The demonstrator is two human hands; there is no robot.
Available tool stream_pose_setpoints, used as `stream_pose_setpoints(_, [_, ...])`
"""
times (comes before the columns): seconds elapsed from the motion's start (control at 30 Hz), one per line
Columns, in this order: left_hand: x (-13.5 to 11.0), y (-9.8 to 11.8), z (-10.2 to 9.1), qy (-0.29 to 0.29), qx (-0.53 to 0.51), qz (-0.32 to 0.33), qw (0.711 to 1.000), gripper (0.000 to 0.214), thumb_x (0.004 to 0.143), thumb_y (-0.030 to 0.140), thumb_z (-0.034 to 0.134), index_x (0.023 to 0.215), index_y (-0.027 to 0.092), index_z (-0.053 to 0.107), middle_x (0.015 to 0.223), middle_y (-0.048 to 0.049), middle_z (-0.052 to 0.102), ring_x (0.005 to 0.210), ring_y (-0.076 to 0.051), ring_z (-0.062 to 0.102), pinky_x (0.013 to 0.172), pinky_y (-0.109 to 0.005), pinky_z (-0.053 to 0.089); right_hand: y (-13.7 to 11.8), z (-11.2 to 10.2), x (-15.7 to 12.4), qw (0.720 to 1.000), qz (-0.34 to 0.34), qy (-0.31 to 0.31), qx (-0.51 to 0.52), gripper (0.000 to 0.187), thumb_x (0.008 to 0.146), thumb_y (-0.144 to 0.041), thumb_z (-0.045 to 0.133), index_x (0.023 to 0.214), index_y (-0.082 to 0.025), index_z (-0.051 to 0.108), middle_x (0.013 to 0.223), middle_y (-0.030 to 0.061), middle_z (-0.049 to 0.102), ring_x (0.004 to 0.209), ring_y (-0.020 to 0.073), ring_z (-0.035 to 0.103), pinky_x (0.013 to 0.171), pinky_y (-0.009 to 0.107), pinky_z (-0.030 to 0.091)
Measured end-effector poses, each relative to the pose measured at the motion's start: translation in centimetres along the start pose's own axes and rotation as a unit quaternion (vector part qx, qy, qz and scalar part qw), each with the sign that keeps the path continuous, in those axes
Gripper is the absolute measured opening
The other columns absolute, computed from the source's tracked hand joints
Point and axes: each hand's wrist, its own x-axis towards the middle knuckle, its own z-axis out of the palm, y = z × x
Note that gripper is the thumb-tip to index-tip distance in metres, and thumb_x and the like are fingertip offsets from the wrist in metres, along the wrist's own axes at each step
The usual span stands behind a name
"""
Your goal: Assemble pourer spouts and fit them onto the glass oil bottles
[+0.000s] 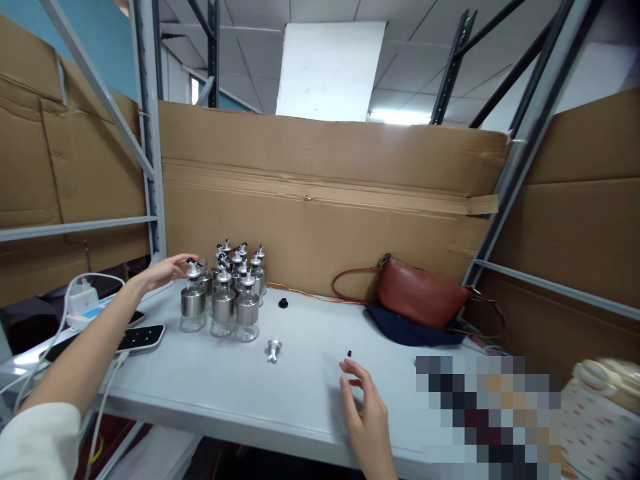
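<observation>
Several small glass bottles with steel sleeves and spout caps (235, 293) stand in a cluster at the back left of the white table (215, 387). My left hand (170, 269) reaches to the nearest left bottle (193, 300), fingertips touching its cap; whether it grips is unclear. My right hand (367, 413) hovers open over the table's front, fingers loosely curled, holding nothing. A loose metal spout cap (273, 349) lies between the hands. A small black part (349, 353) lies just beyond the right fingers, and a black round piece (283, 303) sits near the bottles.
A brown leather bag (420, 293) rests on dark blue cloth (405, 330) at the back right. A power strip (143, 337), white charger (83, 300) and cables lie at the left. Cardboard walls and grey shelf posts surround the table. A patterned object (600, 413) sits at the right.
</observation>
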Motion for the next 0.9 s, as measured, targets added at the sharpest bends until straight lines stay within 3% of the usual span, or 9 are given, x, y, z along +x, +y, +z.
stream_pose_setpoints(0.07, [-0.6, -0.8, 0.6, -0.091, -0.088, -0.095, 0.987, 0.049, 0.057, 0.023, 0.066, 0.105, 0.018, 0.057, 0.080, -0.0034, 0.064, 0.075, -0.020, 0.063, 0.066, -0.032, 0.052, -0.1, -0.1, 0.0, 1.000, -0.002, 0.000, -0.005, 0.027, 0.087, -0.039, 0.048, 0.105, -0.022, 0.060, 0.104, 0.0107, 0.068, 0.084, 0.0231, 0.066, 0.056, 0.031, 0.054])
stream_pose_setpoints(0.1, [-0.8, -1.1, 1.0, -0.108, -0.122, -0.115, 0.980, 0.053, 0.057, 0.026, 0.069, 0.108, 0.020, 0.055, 0.088, -0.0044, 0.065, 0.081, -0.021, 0.063, 0.068, -0.031, 0.052, -0.1, -0.1, 0.0, 1.000, -0.003, 0.000, -0.007, 0.027, 0.087, -0.038, 0.048, 0.104, -0.022, 0.060, 0.104, 0.0107, 0.068, 0.083, 0.0230, 0.066, 0.056, 0.031, 0.054])
stream_pose_setpoints(0.23, [-0.9, -1.8, 2.0, -0.078, -0.156, -0.106, 0.979, 0.061, 0.054, 0.028, 0.074, 0.109, 0.022, 0.048, 0.102, -0.0065, 0.064, 0.090, -0.022, 0.062, 0.067, -0.029, 0.050, -0.2, -0.1, 0.0, 1.000, -0.008, -0.001, -0.007, 0.027, 0.087, -0.038, 0.048, 0.105, -0.021, 0.060, 0.104, 0.0111, 0.068, 0.083, 0.0233, 0.066, 0.056, 0.031, 0.054])
stream_pose_setpoints(0.4, [-0.4, -2.3, 3.8, 0.010, -0.083, -0.036, 0.996, 0.050, 0.056, 0.030, 0.069, 0.098, 0.019, 0.044, 0.082, -0.0007, 0.061, 0.076, -0.017, 0.060, 0.066, -0.027, 0.047, -0.1, -0.1, -0.2, 1.000, -0.004, -0.003, -0.010, 0.027, 0.088, -0.038, 0.048, 0.106, -0.023, 0.059, 0.105, 0.0102, 0.068, 0.085, 0.0234, 0.065, 0.054, 0.030, 0.054])
stream_pose_setpoints(0.5, [-0.5, -2.1, 4.5, 0.081, -0.039, 0.004, 0.996, 0.038, 0.063, 0.027, 0.061, 0.094, 0.018, 0.041, 0.082, -0.0006, 0.056, 0.077, -0.016, 0.058, 0.073, -0.029, 0.048, 0.0, 0.0, -0.2, 1.000, -0.004, -0.001, -0.010, 0.027, 0.089, -0.038, 0.047, 0.108, -0.023, 0.057, 0.106, 0.0101, 0.067, 0.085, 0.0227, 0.065, 0.053, 0.029, 0.053])
stream_pose_setpoints(0.67, [-1.7, -0.2, 3.2, 0.282, 0.070, 0.085, 0.953, 0.024, 0.080, 0.028, 0.046, 0.101, 0.016, 0.043, 0.099, -0.0049, 0.048, 0.100, -0.021, 0.051, 0.093, -0.039, 0.042, -0.1, 0.1, -0.2, 1.000, -0.011, 0.006, -0.013, 0.026, 0.089, -0.036, 0.046, 0.109, -0.023, 0.056, 0.104, 0.0094, 0.068, 0.083, 0.0219, 0.065, 0.053, 0.029, 0.053])
stream_pose_setpoints(0.77, [-3.6, 2.1, 1.5, 0.315, 0.109, 0.114, 0.936, 0.028, 0.086, 0.031, 0.043, 0.111, 0.017, 0.043, 0.111, -0.0033, 0.042, 0.113, -0.023, 0.045, 0.101, -0.041, 0.035, -0.1, 0.2, -0.2, 1.000, -0.018, 0.011, -0.015, 0.026, 0.089, -0.036, 0.046, 0.109, -0.023, 0.056, 0.103, 0.0096, 0.068, 0.082, 0.0217, 0.065, 0.053, 0.029, 0.053])
stream_pose_setpoints(0.9, [-6.8, 4.2, 0.2, 0.321, 0.187, 0.174, 0.912, 0.032, 0.093, 0.034, 0.035, 0.122, 0.022, 0.039, 0.116, -0.0023, 0.039, 0.118, -0.027, 0.044, 0.098, -0.044, 0.035, -0.2, 0.2, -0.2, 1.000, -0.016, 0.006, -0.018, 0.026, 0.089, -0.036, 0.047, 0.109, -0.022, 0.056, 0.103, 0.0100, 0.068, 0.082, 0.0215, 0.065, 0.053, 0.029, 0.053])
